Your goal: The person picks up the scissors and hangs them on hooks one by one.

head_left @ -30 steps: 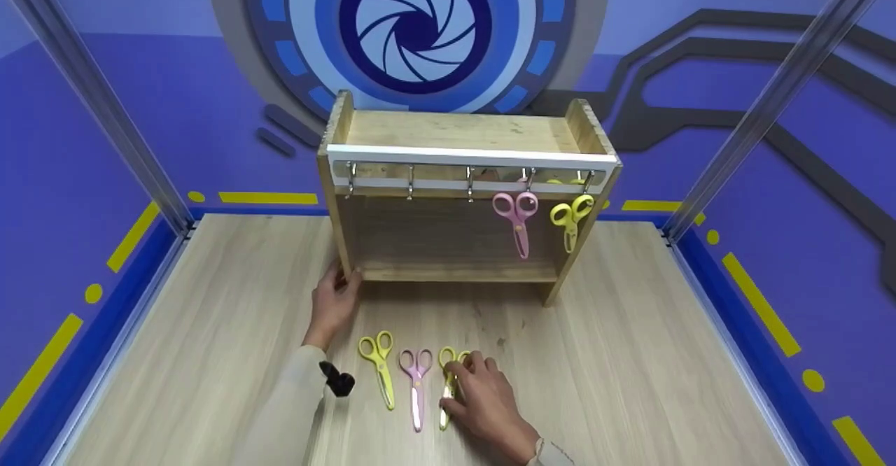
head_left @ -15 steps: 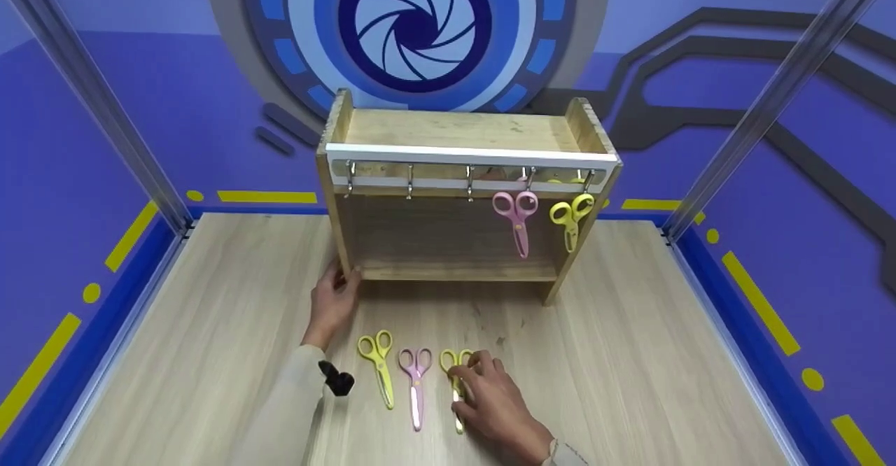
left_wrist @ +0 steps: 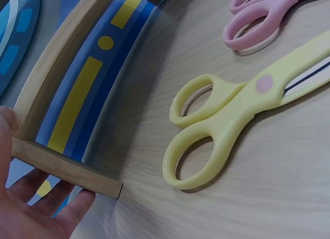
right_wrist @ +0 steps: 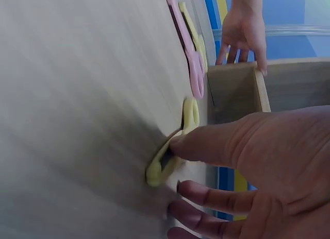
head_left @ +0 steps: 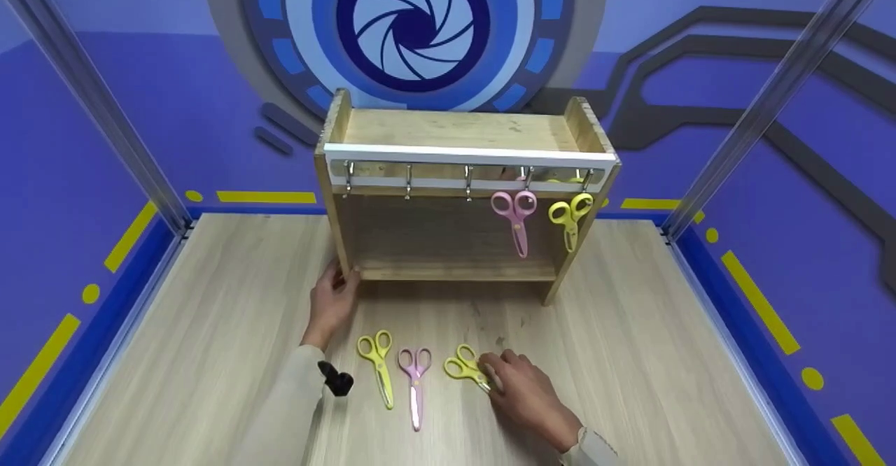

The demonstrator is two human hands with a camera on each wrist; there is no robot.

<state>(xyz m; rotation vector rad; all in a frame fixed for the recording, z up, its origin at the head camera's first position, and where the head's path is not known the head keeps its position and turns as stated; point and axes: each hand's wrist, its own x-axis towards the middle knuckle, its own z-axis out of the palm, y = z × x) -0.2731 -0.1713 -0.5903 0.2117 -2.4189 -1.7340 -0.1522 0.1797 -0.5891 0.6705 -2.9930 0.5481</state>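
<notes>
My left hand (head_left: 332, 308) grips the lower front corner of the wooden shelf (head_left: 448, 274); in the left wrist view its fingers (left_wrist: 56, 198) lie along the outer side of the panel. My right hand (head_left: 528, 396) pinches a pair of yellow scissors (head_left: 463, 363) by the blades, low at the table, handle loops pointing up-left. The right thumb (right_wrist: 206, 143) lies against the blades in the right wrist view. To the left lie pink scissors (head_left: 416, 382) and another yellow pair (head_left: 379, 368), loops toward the shelf.
A white rail (head_left: 448, 154) with several metal hooks (head_left: 467, 182) spans the shelf's front. Pink scissors (head_left: 516, 221) and yellow scissors (head_left: 571, 220) hang from its two right hooks. Printed blue panels (head_left: 175, 116) enclose the table.
My right hand has moved right, and the yellow scissors under it have turned from pointing straight at me to slanting, tips to the right. My left hand stays on the shelf.
</notes>
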